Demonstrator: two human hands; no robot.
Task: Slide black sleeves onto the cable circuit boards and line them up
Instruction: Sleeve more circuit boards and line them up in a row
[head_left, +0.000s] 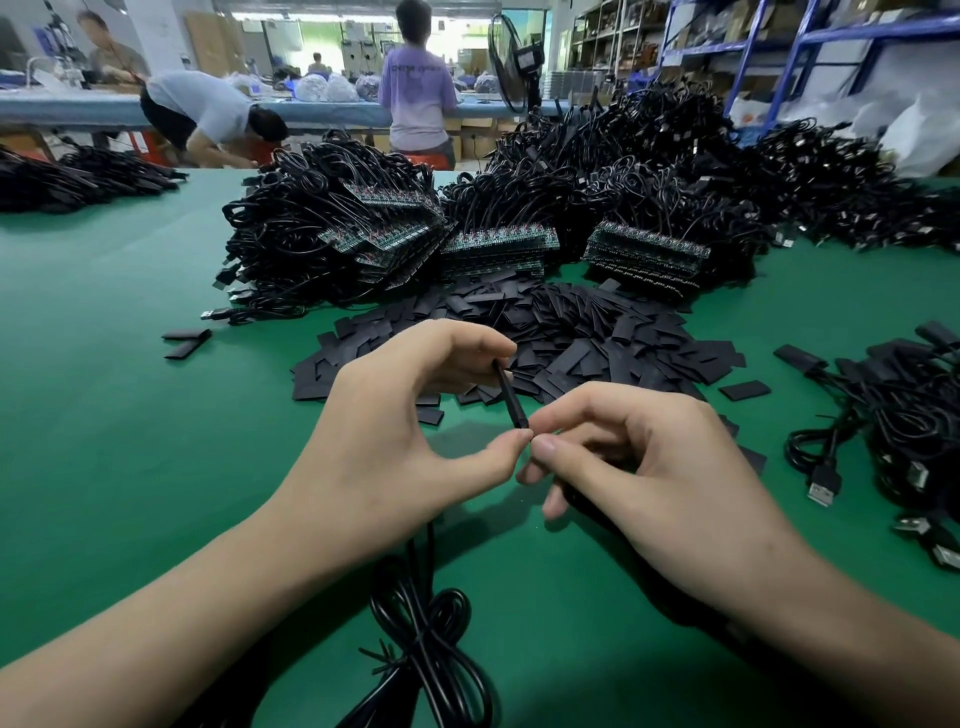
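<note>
Black and narrow, a sleeve (511, 397) is held tilted above the green bench (130, 364), between the two hands. It is pinched by the left hand (395, 415): the forefinger is curled over its upper end and the thumb is pressed under its lower end. The right hand (649, 467) is curled, and its forefinger and thumb are closed on that same lower end, close against the left thumb. Both forearms are stretched in from the near edge. A coiled cable (431, 639) is seen on the bench between the wrists, running up under the left hand.

Just beyond the hands, a loose pile of flat sleeves (597, 332) is spread over the bench. Behind it, stacks of circuit boards (498, 249) are heaped with their tangled black leads. A heap of cables (904, 410) is laid at the right, a USB plug (825, 488) sticking out of it.

Farther back, a workshop is seen: a second long table, people bent or standing at it, a standing fan (511, 62) and blue shelving (810, 41).

Faint print on the back of a purple shirt (418, 78) cannot be read, and the white marks on the board edges are too small to be made out.
</note>
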